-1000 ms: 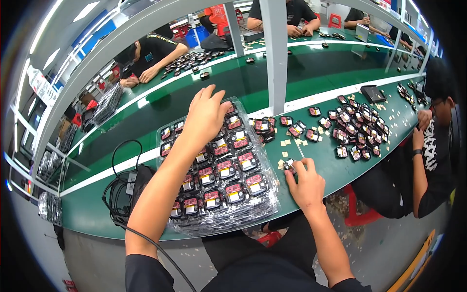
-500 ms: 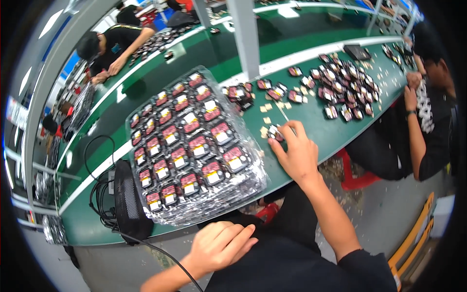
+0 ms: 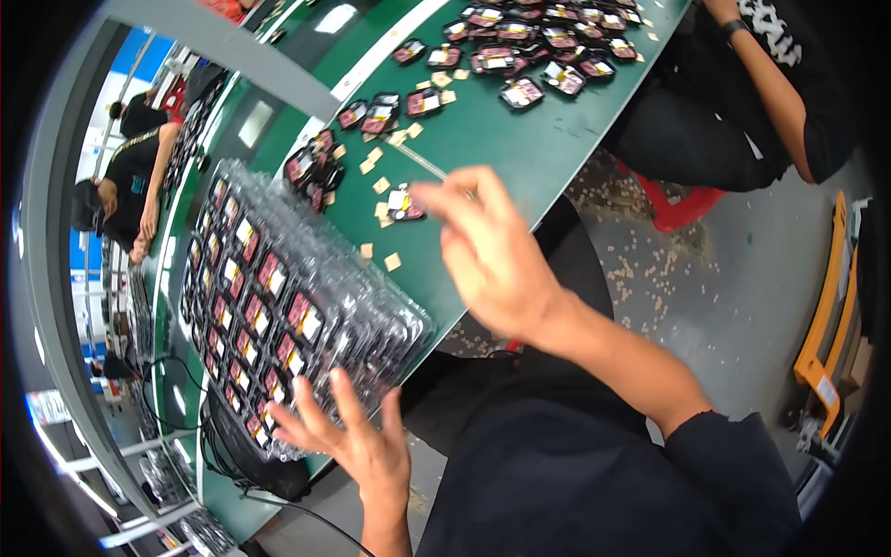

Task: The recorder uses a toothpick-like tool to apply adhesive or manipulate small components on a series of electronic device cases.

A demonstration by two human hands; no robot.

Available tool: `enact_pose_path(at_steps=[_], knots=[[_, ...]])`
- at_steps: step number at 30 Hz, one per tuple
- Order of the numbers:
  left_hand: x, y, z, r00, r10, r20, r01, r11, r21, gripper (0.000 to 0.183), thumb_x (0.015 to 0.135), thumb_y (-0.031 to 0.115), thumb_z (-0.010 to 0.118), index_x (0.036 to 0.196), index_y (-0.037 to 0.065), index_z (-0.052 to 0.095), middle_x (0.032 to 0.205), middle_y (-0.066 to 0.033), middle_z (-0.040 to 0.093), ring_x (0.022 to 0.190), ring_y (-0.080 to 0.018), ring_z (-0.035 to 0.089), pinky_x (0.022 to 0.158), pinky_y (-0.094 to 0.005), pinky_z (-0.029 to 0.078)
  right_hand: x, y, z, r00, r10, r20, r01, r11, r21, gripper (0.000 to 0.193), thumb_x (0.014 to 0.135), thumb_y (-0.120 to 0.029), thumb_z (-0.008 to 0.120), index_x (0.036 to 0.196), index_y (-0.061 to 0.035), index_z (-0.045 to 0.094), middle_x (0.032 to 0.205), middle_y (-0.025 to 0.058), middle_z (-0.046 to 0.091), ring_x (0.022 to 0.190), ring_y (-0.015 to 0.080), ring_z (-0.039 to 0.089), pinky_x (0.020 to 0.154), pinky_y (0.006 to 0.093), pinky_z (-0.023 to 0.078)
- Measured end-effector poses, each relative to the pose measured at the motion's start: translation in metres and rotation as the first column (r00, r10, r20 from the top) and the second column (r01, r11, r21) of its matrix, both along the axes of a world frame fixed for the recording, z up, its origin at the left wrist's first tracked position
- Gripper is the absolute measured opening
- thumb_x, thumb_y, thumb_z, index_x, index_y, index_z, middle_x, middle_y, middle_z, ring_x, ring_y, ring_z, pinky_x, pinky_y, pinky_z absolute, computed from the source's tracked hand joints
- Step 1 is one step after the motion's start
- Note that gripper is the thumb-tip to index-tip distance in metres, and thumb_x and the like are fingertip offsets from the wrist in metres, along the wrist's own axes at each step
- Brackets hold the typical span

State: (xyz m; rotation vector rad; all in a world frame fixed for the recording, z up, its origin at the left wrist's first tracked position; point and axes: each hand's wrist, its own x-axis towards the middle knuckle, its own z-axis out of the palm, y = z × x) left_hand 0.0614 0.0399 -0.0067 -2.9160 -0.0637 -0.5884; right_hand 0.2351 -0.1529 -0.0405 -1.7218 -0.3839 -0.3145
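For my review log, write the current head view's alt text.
A person's left hand spreads over the near end of stacked clear plastic trays of black, pink-labelled cases; the blurred right hand is beside a loose case on a green worktop, more cases heaped beyond.

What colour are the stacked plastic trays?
The rectangular plastic trays are clear, best shown in the head view.

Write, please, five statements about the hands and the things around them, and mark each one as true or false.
1. The left hand has its fingers spread. True.
2. The stack of clear trays lies right of the heap of black devices. False: it lies to the left.
3. Small pale squares lie on the green table. True.
4. The right hand rests on the stack of clear trays. False: it is apart from it, near a single black device.
5. The stool at right is blue. False: it is red.
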Motion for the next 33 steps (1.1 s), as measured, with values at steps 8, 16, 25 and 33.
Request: enact_pose_path(at_steps=[8, 16, 25, 33], knots=[[0.0, 0.013, 0.008, 1.0, -0.026, 0.013, 0.024, 0.995, 0.096, 0.09, 0.08, 0.038, 0.087, 0.156, 0.014, 0.045, 0.166, -0.0168, 0.034, 0.157, -0.0457, 0.015, 0.122, -0.069, 0.005, -0.1, -0.04, -0.02, 0.95, 0.284, -0.128, -0.286, 0.958, 0.0, 0.045, 0.086, 0.006, 0.063, 0.131, 0.0044, 0.06, 0.105, 0.0155, 0.06, 0.081, 0.0331, 0.069, 0.068, 0.0416, 0.058], [0.006, 0.017, 0.012, 0.995, -0.089, 0.04, 0.082, 0.984, 0.158, 0.081, 0.078, 0.028, 0.087, 0.15, 0.016, 0.051, 0.162, -0.0163, 0.04, 0.156, -0.0437, 0.021, 0.122, -0.0696, 0.006, -0.113, -0.03, -0.043, 0.913, 0.377, -0.159, -0.391, 0.918, -0.066, 0.041, 0.09, 0.003, 0.065, 0.131, 0.0027, 0.062, 0.108, 0.0127, 0.065, 0.079, 0.03, 0.07, 0.064, 0.0375, 0.059], [0.006, 0.024, 0.014, 0.989, -0.137, 0.056, 0.121, 0.966, 0.227, 0.078, 0.078, 0.03, 0.086, 0.148, 0.017, 0.052, 0.158, -0.0172, 0.046, 0.154, -0.0437, 0.028, 0.122, -0.0692, 0.009, -0.105, -0.012, -0.047, 0.959, 0.284, 0.009, -0.281, 0.952, -0.121, 0.046, 0.084, -0.002, 0.064, 0.13, 0.0032, 0.063, 0.114, 0.0116, 0.067, 0.081, 0.0245, 0.073, 0.062, 0.0329, 0.061], [0.006, 0.023, 0.015, 0.993, -0.116, 0.034, 0.107, 0.973, 0.203, 0.077, 0.077, 0.031, 0.088, 0.145, 0.018, 0.055, 0.157, -0.0165, 0.047, 0.154, -0.0434, 0.026, 0.121, -0.0701, 0.009, -0.107, -0.011, -0.037, 0.979, 0.175, 0.102, -0.119, 0.903, -0.412, 0.041, 0.083, -0.011, 0.066, 0.122, 0.0022, 0.069, 0.102, 0.0062, 0.069, 0.065, 0.0113, 0.067, 0.049, 0.024, 0.053]])
